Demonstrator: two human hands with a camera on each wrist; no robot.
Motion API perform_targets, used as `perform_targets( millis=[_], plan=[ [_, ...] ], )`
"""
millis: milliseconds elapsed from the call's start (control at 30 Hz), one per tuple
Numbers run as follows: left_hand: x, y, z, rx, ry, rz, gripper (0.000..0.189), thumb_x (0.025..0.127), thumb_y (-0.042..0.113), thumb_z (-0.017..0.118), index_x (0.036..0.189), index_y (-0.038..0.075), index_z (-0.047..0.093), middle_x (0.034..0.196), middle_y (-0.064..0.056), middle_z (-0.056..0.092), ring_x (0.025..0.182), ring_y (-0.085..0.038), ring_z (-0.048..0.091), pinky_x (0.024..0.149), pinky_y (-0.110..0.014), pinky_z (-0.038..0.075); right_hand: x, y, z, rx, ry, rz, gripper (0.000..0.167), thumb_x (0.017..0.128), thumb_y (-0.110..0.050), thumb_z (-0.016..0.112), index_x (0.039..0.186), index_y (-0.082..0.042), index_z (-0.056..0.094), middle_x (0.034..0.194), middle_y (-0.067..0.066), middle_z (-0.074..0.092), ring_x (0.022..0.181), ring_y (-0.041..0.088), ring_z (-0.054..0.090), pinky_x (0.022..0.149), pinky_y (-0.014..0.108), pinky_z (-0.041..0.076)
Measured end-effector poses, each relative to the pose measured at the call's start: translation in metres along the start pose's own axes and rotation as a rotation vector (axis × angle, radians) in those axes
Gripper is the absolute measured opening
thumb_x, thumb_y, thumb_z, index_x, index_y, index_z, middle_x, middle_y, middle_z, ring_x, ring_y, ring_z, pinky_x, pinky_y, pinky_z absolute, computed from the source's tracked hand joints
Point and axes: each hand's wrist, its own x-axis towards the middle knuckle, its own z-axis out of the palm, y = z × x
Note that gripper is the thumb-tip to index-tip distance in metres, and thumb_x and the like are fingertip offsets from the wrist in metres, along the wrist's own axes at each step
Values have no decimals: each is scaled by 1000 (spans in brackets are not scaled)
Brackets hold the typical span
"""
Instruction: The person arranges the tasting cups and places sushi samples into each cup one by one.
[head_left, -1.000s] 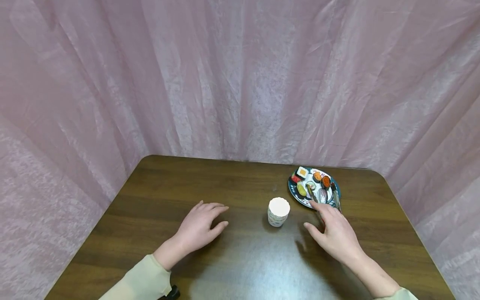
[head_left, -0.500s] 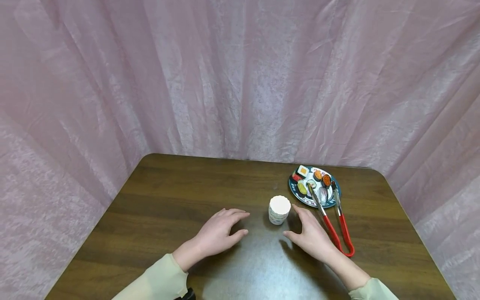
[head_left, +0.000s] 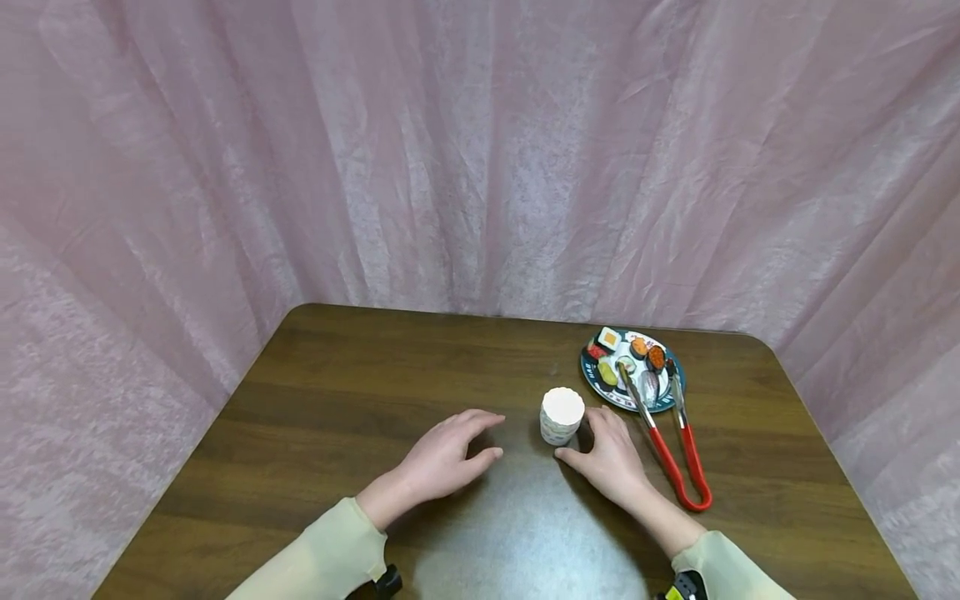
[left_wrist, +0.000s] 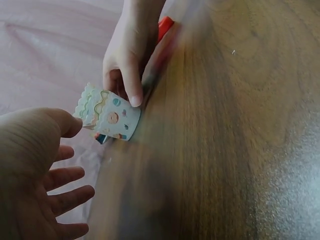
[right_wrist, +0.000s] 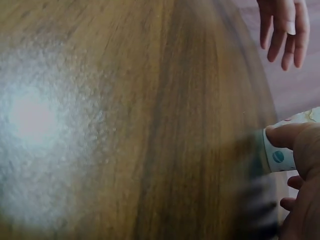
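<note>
A white paper cup (head_left: 560, 427) with a scalloped rim and small coloured prints stands upright on the wooden table. My right hand (head_left: 611, 458) is at its right side, thumb in front near the base and fingers behind. In the right wrist view, the thumb overlaps the cup (right_wrist: 278, 156); firm contact cannot be made out. Left of the cup, my left hand (head_left: 442, 458) hovers with spread, relaxed fingers, holding nothing. The left wrist view shows that hand (left_wrist: 45, 170) apart from the cup, although its thumb overlaps the rim in the picture.
Behind the right hand lies a round plate (head_left: 597, 385) bearing several sushi pieces. Red-handled tongs (head_left: 693, 458) rest with their tips on the plate and their handle on the table (head_left: 360, 375). A pink curtain (head_left: 480, 167) hangs around the table's far side.
My right hand has moved left from in front of the plate to the cup, uncovering the tongs. My left hand has shifted right towards the cup. The cup has stayed in place.
</note>
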Motion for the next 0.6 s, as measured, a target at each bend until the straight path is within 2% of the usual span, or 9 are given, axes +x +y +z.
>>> perform_targets(
  millis=[200, 333, 467, 600],
  plan=[
    [4, 2, 0, -36, 18, -9, 50, 101, 36, 65, 146, 16, 57, 145, 1, 56, 134, -18, 52, 108, -42, 44, 4, 0, 4, 31, 21, 42, 60, 73, -33, 91, 119, -2, 68, 124, 21, 61, 124, 45, 47, 105, 60, 36],
    [5, 1, 1, -80, 31, -45, 56, 100, 36, 65, 150, 16, 52, 149, -1, 53, 136, -18, 50, 108, -43, 45, 5, -5, 7, 41, 27, 67, 59, 74, -36, 89, 118, -1, 69, 128, 23, 60, 126, 49, 44, 104, 64, 33],
    [6, 1, 0, -148, 53, -92, 63, 99, 36, 66, 155, 15, 45, 154, -3, 47, 137, -19, 49, 107, -45, 45, 7, -11, 9, 38, -12, 95, 62, 74, -38, 90, 120, -2, 68, 134, 24, 57, 134, 50, 38, 108, 67, 29],
    [5, 0, 0, -193, 70, -129, 69, 98, 38, 68, 158, 16, 41, 156, -3, 44, 136, -21, 50, 106, -45, 46, 9, -18, 13, 12, -52, 81, 63, 75, -40, 90, 120, -2, 68, 137, 23, 56, 140, 50, 33, 113, 66, 27]
  ],
)
